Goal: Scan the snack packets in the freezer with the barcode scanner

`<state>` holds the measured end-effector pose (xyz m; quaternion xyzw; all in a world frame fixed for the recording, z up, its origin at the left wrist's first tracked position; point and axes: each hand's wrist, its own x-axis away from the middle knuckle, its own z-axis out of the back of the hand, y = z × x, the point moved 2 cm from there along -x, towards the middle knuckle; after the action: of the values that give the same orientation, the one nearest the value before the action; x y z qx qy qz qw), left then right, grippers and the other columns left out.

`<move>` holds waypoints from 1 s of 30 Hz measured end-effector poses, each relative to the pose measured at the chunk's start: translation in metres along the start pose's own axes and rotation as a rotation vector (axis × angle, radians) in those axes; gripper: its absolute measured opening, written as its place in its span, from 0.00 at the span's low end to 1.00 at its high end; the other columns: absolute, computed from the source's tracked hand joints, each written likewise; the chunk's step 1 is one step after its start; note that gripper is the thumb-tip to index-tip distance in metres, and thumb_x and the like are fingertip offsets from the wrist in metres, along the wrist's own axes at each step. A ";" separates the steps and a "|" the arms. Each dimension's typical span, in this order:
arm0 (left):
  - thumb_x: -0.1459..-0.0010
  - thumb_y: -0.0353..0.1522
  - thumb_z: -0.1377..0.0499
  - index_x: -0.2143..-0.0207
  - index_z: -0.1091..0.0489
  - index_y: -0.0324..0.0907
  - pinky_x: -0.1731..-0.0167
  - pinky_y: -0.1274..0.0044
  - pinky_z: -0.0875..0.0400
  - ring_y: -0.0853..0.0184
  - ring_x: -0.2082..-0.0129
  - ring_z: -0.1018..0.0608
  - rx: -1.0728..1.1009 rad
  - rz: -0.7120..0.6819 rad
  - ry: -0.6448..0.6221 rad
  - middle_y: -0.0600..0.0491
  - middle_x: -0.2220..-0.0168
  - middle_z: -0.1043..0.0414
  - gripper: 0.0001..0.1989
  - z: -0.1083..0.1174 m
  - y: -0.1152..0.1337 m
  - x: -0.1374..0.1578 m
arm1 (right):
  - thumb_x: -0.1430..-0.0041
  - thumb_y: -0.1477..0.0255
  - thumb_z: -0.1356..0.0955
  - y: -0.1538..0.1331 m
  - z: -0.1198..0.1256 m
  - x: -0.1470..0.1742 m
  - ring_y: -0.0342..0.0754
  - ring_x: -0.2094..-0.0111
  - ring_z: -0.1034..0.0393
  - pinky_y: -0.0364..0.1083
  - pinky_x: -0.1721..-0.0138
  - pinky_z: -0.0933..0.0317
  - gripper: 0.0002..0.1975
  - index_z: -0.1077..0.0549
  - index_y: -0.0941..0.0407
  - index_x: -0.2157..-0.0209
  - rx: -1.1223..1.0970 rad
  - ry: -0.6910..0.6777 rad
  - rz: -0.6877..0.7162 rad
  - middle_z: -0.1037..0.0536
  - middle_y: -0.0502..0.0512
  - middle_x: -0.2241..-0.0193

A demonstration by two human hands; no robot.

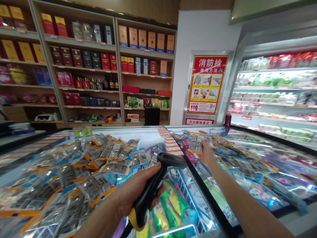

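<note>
My left hand (133,186) is wrapped round the handle of a black barcode scanner (151,185) with a yellow base. The scanner's head points to the right, above the freezer. Stretched out farther off, my right hand (206,153) grips a clear plastic packet (196,143) with an orange edge and dark printing. Its fingertips are partly hidden. Many similar packets (96,185) lie heaped on the glass at the left. More packets (247,167) are spread over the glass on the right.
Under the scanner, a blue wire basket (184,188) holds green and yellow bags (168,205). A black frame bar (208,195) divides the freezer top. Shelves of boxed goods (146,49) line the back wall. A red fire-hydrant notice (207,84) and a lit refrigerated display (274,89) stand rightward.
</note>
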<state>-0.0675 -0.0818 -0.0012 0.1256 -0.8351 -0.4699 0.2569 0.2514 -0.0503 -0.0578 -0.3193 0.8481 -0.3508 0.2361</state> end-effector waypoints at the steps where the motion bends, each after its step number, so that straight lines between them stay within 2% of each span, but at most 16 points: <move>1: 0.50 0.46 0.49 0.69 0.35 0.37 0.88 0.84 0.44 0.75 0.88 0.34 0.000 -0.001 0.008 0.53 0.82 0.35 0.20 0.000 0.000 -0.001 | 0.49 0.73 0.39 0.000 0.001 0.000 0.46 0.74 0.28 0.47 0.74 0.33 0.06 0.32 0.54 0.69 0.002 0.022 -0.005 0.24 0.47 0.76; 5: 0.50 0.46 0.49 0.70 0.36 0.36 0.88 0.84 0.44 0.74 0.88 0.34 0.006 -0.023 0.024 0.52 0.82 0.35 0.19 -0.001 0.002 0.000 | 0.50 0.73 0.38 0.000 0.000 0.002 0.45 0.75 0.28 0.46 0.76 0.33 0.05 0.33 0.53 0.69 0.011 0.066 -0.029 0.24 0.45 0.76; 12: 0.51 0.45 0.48 0.71 0.36 0.36 0.89 0.85 0.45 0.75 0.88 0.34 0.033 -0.034 0.089 0.53 0.82 0.35 0.19 -0.003 0.007 0.005 | 0.50 0.72 0.39 -0.003 -0.008 0.009 0.46 0.73 0.28 0.46 0.73 0.33 0.07 0.32 0.53 0.68 0.000 0.040 -0.019 0.23 0.46 0.74; 16: 0.50 0.46 0.49 0.70 0.35 0.37 0.89 0.84 0.45 0.75 0.88 0.34 0.041 -0.033 0.058 0.53 0.82 0.35 0.20 -0.003 0.009 0.005 | 0.48 0.70 0.40 -0.002 -0.010 0.011 0.48 0.72 0.28 0.50 0.71 0.33 0.10 0.31 0.54 0.66 -0.011 -0.019 -0.043 0.23 0.49 0.72; 20: 0.49 0.46 0.50 0.69 0.35 0.36 0.89 0.84 0.45 0.75 0.88 0.35 0.050 -0.010 0.009 0.53 0.83 0.36 0.21 -0.004 0.009 0.006 | 0.47 0.69 0.41 -0.003 -0.015 0.014 0.48 0.72 0.28 0.50 0.72 0.33 0.12 0.30 0.55 0.65 -0.006 -0.055 -0.041 0.22 0.50 0.72; 30: 0.49 0.45 0.50 0.69 0.35 0.36 0.88 0.84 0.43 0.75 0.88 0.34 0.072 -0.032 0.002 0.53 0.81 0.35 0.20 -0.004 0.009 0.007 | 0.46 0.68 0.41 -0.003 -0.019 0.018 0.47 0.72 0.27 0.49 0.72 0.32 0.12 0.29 0.55 0.65 -0.023 -0.015 -0.066 0.22 0.50 0.73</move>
<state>-0.0704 -0.0832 0.0107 0.1485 -0.8492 -0.4432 0.2457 0.2287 -0.0562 -0.0470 -0.3524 0.8393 -0.3461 0.2270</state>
